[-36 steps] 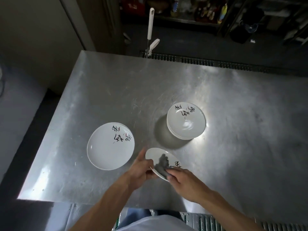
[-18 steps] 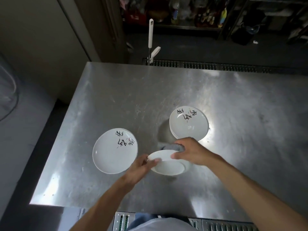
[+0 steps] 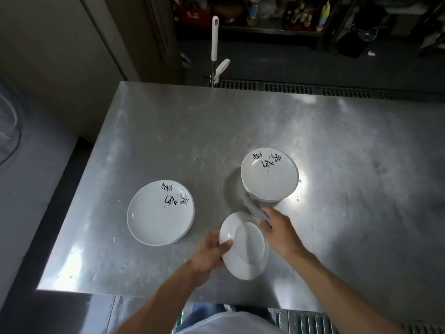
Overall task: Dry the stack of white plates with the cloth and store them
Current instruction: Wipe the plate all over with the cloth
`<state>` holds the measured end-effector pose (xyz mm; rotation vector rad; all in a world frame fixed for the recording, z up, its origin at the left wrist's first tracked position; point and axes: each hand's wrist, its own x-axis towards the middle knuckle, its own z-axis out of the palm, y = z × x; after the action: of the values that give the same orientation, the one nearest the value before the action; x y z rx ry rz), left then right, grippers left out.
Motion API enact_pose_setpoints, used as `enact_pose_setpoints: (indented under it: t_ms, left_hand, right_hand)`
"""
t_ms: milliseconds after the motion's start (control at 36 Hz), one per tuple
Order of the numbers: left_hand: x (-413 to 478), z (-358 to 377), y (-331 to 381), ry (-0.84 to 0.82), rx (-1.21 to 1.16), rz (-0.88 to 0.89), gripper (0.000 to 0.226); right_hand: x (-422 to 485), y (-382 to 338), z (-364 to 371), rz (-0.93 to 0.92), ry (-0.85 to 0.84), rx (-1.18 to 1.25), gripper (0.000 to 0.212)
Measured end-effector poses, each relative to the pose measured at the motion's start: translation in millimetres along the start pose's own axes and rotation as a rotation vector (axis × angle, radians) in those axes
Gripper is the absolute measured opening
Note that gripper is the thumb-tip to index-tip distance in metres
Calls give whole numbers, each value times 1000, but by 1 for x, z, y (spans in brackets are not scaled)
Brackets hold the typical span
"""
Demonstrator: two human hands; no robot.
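My left hand (image 3: 210, 251) grips the left rim of a white plate (image 3: 245, 249), held tilted above the steel table with its plain underside facing me. My right hand (image 3: 280, 231) holds a grey cloth (image 3: 255, 210) against the plate's far right edge. A stack of white plates with black calligraphy (image 3: 269, 175) stands just beyond my right hand. To the left lies another low stack of the same plates (image 3: 160, 213), face up.
The steel table (image 3: 240, 131) spreads wide around the plates, its near edge close to my body and its left edge dropping to a dark gap. Behind the far edge stand a white-handled tool (image 3: 214, 39) and shelves of bottles (image 3: 289, 13).
The plate in my hands has been flipped from face up to underside up. My right hand with the cloth moved from the plate's face to its far edge.
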<state>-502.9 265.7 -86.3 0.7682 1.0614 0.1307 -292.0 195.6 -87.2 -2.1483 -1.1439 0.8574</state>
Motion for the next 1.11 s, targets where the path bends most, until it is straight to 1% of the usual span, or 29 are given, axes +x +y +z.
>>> enact_pose_setpoints:
  t_ms: [28,56,111,167,194,250,306,361,389,500,639,694,750,833,917,1000,1111]
  left_hand:
    - [2,2,-3,20,-34,-19,31]
    - [4,4,-5,30,-60,-36,32]
    - [7,8,-6,38,-89,-72,31]
    - [9,9,-6,40,-100,-89,27]
    - [9,8,-5,40,-100,-90,24]
    - [11,4,-5,48,-88,-93,22]
    - [14,-1,-5,54,-76,-100,25]
    - [14,-4,-5,53,-86,-106,26]
    - [13,-5,-5,51,-98,-109,26]
    - [10,-5,-4,38,-119,-108,20]
    - [8,-2,0,26,-118,-97,26]
    - [9,-3,0,20,-118,-90,24]
    - [9,-5,1,15,-112,-77,21]
    - [9,-8,0,11,-95,-62,30]
    - [8,-6,-3,14,-103,-68,32]
    - [6,-2,-5,28,-151,-75,35]
    - [6,2,-7,28,-95,-53,35]
  right_hand:
    - [-8,3,9,2,-32,-36,19]
    - [-16,6,19,-11,-74,-63,27]
    - [-29,8,36,-96,-141,-97,44]
    - [-41,5,46,-195,-127,-146,51]
    - [-46,4,48,-249,-124,-145,53]
    - [-54,5,47,-353,-188,-135,50]
    - [-60,12,42,-408,-262,-168,46]
    - [-61,25,37,-439,-271,-228,45]
    - [-60,31,34,-429,-267,-250,44]
    - [-44,32,28,-282,-244,-255,44]
    - [-25,3,47,-220,-156,-296,50]
    - [-25,-5,53,-233,-181,-282,54]
    - [-31,-9,52,-297,-246,-205,54]
    - [-48,1,46,-368,-309,-133,47]
    - [-59,27,38,-360,-343,-147,55]
    - [-54,39,33,-227,-262,-126,44]
    - [-33,21,42,60,-74,-2,48]
